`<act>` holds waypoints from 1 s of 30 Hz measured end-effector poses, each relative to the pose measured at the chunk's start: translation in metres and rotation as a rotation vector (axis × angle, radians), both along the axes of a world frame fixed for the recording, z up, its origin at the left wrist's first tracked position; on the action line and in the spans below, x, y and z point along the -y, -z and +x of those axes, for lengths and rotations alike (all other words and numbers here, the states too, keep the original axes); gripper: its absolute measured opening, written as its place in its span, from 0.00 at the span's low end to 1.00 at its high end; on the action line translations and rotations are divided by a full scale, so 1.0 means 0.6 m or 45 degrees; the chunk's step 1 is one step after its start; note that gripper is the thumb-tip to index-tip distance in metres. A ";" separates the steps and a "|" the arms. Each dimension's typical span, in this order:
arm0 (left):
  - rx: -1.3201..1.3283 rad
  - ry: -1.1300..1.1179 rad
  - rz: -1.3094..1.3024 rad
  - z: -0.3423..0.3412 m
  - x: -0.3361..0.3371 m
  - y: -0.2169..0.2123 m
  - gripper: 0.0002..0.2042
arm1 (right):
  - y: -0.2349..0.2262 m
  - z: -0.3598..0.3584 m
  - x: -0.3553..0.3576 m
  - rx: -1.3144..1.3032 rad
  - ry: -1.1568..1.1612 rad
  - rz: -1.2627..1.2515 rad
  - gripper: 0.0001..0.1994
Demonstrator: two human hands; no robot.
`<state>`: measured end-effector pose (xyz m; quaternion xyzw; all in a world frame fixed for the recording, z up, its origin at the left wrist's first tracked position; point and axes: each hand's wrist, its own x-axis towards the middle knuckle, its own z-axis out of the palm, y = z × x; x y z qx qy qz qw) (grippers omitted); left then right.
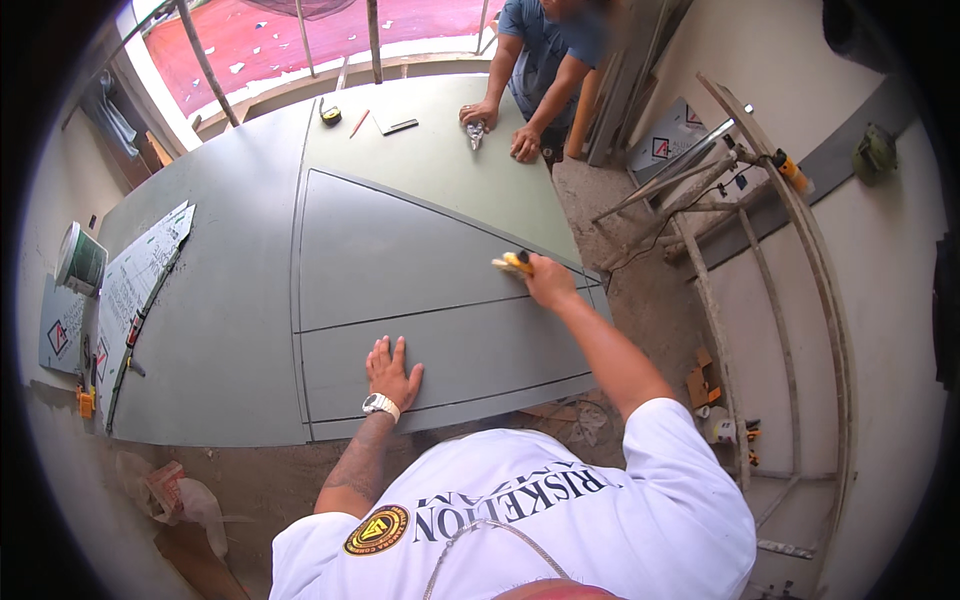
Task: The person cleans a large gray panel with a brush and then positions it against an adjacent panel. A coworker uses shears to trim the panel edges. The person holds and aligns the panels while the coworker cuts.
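Observation:
A large grey sheet panel (pixel 400 250) with dark straight lines or grooves across it lies flat in front of me. My left hand (pixel 393 372), a white watch at its wrist, rests on the panel with its fingers spread, near the front edge. To the right, my right hand (pixel 550 282) is closed around a small brush (pixel 514 263) with yellow on it and pale bristles. The brush is over the panel, close to the slanting line; whether it touches the surface is hard to tell.
Across the table, a co-worker's hands (pixel 478 113) are by a silver metal tool (pixel 475 137). A tape measure (pixel 330 115) and red pencil (pixel 359 123) lie at the far edge. At left are a bucket (pixel 82 258) and cut sheet strips (pixel 140 270); at right leans a wooden ladder (pixel 790 300).

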<state>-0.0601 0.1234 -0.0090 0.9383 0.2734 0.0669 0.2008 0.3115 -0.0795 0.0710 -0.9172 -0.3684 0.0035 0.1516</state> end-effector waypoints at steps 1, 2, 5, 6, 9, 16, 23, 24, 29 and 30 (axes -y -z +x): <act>-0.012 -0.001 0.013 0.001 -0.001 -0.003 0.38 | 0.008 0.029 0.052 -0.067 0.168 -0.021 0.11; -0.037 0.002 0.022 -0.008 -0.007 -0.002 0.38 | 0.000 0.060 0.103 -0.125 0.274 -0.121 0.14; 0.008 -0.012 0.089 -0.010 -0.004 0.022 0.39 | -0.017 0.128 0.252 -0.189 0.667 -0.285 0.17; 0.037 0.009 0.114 -0.008 -0.003 0.027 0.38 | -0.033 0.143 0.270 -0.118 0.718 -0.255 0.18; 0.006 -0.015 0.112 -0.014 -0.004 0.030 0.38 | -0.085 0.122 0.225 -0.047 0.762 -0.170 0.18; 0.043 0.028 0.085 0.002 0.011 0.025 0.36 | -0.066 0.105 0.209 -0.184 0.593 -0.332 0.21; 0.080 0.003 0.106 -0.004 0.006 0.041 0.33 | -0.120 0.140 0.280 -0.163 0.869 -0.318 0.20; 0.089 0.016 0.106 0.000 0.006 0.039 0.33 | -0.103 0.153 0.275 -0.130 0.850 -0.066 0.21; 0.085 0.031 0.117 0.012 0.008 0.031 0.33 | -0.026 0.145 0.241 -0.126 0.713 0.367 0.23; 0.078 0.022 0.115 0.007 0.004 0.032 0.33 | -0.022 0.129 0.250 -0.196 0.676 0.213 0.23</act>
